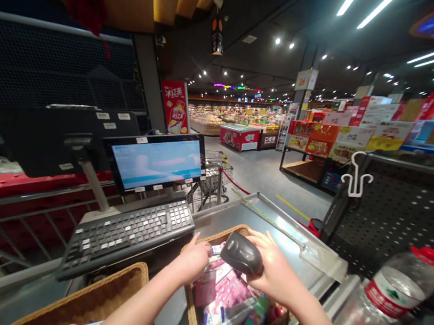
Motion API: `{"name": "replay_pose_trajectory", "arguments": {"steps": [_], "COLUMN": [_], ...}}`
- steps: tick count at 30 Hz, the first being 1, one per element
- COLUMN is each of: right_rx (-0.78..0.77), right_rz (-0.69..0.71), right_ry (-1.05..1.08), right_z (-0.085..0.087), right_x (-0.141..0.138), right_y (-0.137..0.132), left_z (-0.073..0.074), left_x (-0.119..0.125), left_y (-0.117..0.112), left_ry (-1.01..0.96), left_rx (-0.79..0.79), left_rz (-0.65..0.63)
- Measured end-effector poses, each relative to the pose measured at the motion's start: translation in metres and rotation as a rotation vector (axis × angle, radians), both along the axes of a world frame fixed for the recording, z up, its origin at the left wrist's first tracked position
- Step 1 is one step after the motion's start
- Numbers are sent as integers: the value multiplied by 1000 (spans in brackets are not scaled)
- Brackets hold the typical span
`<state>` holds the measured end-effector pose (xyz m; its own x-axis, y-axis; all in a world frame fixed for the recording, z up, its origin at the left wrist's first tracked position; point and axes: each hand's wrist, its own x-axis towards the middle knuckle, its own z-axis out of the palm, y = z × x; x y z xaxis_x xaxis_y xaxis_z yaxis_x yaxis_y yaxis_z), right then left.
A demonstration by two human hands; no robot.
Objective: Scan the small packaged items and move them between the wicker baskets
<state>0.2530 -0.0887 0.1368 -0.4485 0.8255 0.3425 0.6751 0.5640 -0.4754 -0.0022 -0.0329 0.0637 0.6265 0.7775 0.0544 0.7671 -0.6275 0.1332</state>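
Observation:
My right hand grips a black handheld barcode scanner above a woven wicker basket. The scanner's nose points left, towards my left hand. That hand is closed at the basket's far rim, and a small white packet sticks out from its fingers. Pink and white packaged goods fill the basket below both hands. The fingers of my left hand are partly hidden, so its grip is hard to see.
A second wicker basket sits at the lower left. A black keyboard and a monitor stand left of the steel counter. A large water bottle with a red cap stands at the right. Supermarket aisles lie beyond.

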Motion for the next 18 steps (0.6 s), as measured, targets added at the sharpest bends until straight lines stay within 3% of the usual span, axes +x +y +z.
{"name": "replay_pose_trajectory", "arguments": {"steps": [7,18], "right_rx": [21,86], "right_rz": [23,23], "right_ry": [5,-4], "right_z": [5,11], "right_x": [-15,-38], "right_y": [-3,-10], "left_z": [-6,18], "left_x": [-45,-108], "left_y": [-27,-37], "left_ry": [-208,-587], "left_rx": [75,223], "left_rz": [210,485]}}
